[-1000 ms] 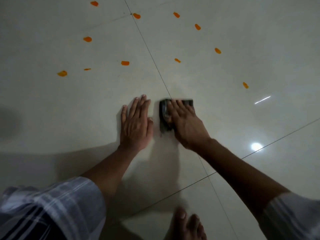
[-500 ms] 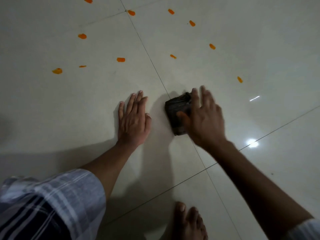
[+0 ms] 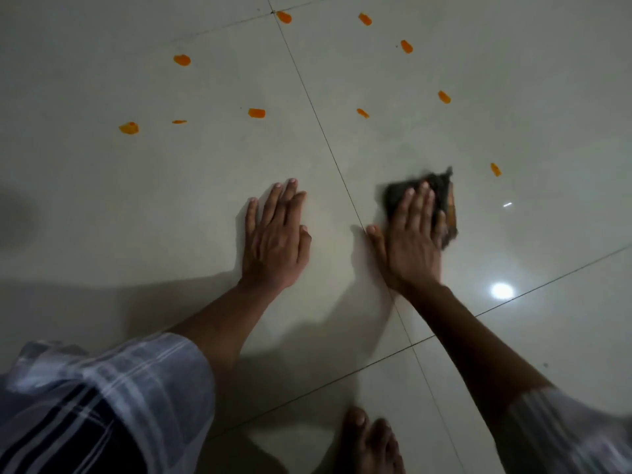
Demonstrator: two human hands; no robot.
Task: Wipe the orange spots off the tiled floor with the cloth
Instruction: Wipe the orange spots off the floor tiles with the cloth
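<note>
Toes [image 3: 367, 436] of 1 bare foot mark the near edge, with a checked sleeve [image 3: 113, 388] at lower left. Beyond them, left hand [image 3: 275, 239] lies flat on the tiled floor [image 3: 102, 217], fingers extended and nearly together, holding nothing; it appears to serve as a brace. Right hand [image 3: 412, 237], just across the grout line [image 3: 342, 172], presses palm-down on the cloth [image 3: 441, 193], fingers straight and slightly spread over it, thumb out on the tile. The cloth is dark, bunched and soft, with an orange smear along its right edge. It should be light and limp and will fold or creep under a sliding push, so a flat palm over its centre, with fingertips pinning the leading edge, is the likely best hold. The glossy tile looks slippery. Farther out, nearest orange spot [image 3: 495, 169] lies near the cloth, not touching; 9 more orange spots [image 3: 256, 113] scatter beyond, unwiped.
</note>
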